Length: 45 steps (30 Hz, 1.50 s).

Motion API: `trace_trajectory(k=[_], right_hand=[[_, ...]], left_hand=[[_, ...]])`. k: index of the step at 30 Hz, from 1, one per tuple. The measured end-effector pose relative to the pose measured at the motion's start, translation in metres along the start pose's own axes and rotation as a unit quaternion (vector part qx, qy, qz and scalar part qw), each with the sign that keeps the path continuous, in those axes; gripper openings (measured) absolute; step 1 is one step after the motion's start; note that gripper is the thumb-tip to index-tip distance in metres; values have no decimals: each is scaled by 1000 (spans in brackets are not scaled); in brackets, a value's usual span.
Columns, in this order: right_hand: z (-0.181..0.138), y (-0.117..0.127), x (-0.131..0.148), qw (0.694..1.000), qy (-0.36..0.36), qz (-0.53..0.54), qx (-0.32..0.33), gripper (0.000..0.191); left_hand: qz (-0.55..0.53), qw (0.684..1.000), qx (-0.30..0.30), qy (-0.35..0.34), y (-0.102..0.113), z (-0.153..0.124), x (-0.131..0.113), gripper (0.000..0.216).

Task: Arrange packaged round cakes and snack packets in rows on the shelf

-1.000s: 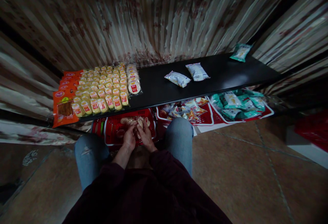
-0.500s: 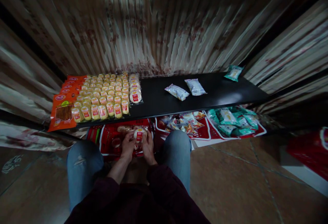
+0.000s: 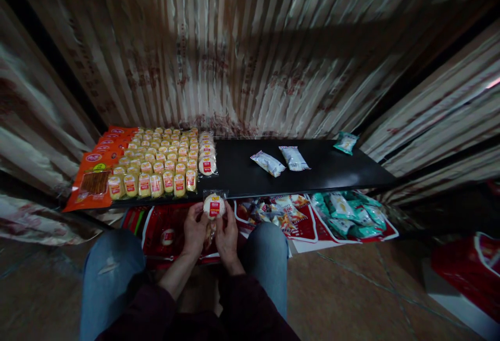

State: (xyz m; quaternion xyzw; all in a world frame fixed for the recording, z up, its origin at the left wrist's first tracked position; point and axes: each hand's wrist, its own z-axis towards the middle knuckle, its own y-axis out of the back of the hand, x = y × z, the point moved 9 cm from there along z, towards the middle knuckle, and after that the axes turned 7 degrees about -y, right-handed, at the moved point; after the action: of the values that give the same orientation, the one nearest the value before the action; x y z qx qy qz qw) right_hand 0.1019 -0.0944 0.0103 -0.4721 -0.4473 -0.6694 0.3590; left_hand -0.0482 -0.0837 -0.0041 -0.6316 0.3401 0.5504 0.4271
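Observation:
My left hand (image 3: 194,229) and my right hand (image 3: 227,234) pinch a round white wrapped cake (image 3: 214,206) from either side. It is in clear film with a red label, held upright just in front of the shelf's front edge. More clear wrapping shows between my hands below it; I cannot tell whether I hold that too. Beyond, on the black shelf (image 3: 234,156), a column of matching round white cakes (image 3: 207,165) runs front to back. Beside it on the left stand rows of yellow wrapped cakes (image 3: 156,185). Under my hands is a red basket (image 3: 150,221) with another round packet (image 3: 167,237).
Orange bags (image 3: 91,179) overlap at the shelf's left end. Two pale bags (image 3: 267,163) and a green bag (image 3: 346,143) lie farther right. Below are a basket of mixed snack bags (image 3: 281,213) and one of green bags (image 3: 351,213). My knees flank the left basket.
Both hands have lifted the round white cake out from over the basket, up toward the shelf edge. The camera view has tilted up, so the shelf appears lower.

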Motion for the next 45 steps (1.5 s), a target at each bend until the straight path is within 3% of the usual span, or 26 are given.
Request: trace_trajectory(k=[7, 14, 18, 23, 30, 45], right_hand=[[35, -2, 17, 993, 87, -63, -42, 40], [64, -12, 26, 991, 104, -73, -32, 42], [79, -18, 30, 991, 106, -68, -32, 43], [91, -28, 34, 993, 101, -64, -24, 45], [102, -36, 29, 993, 90, -77, -19, 46], [122, -53, 14, 994, 80, -72, 1, 50]], left_hand=[[77, 994, 3, -75, -9, 25, -14, 23], [137, 983, 27, -122, -25, 47, -37, 29], [157, 981, 34, -113, -34, 55, -49, 33], [193, 977, 19, -89, -35, 61, -50, 34], [212, 966, 19, -145, -39, 66, -50, 32], [229, 953, 45, -194, -54, 72, -44, 44]])
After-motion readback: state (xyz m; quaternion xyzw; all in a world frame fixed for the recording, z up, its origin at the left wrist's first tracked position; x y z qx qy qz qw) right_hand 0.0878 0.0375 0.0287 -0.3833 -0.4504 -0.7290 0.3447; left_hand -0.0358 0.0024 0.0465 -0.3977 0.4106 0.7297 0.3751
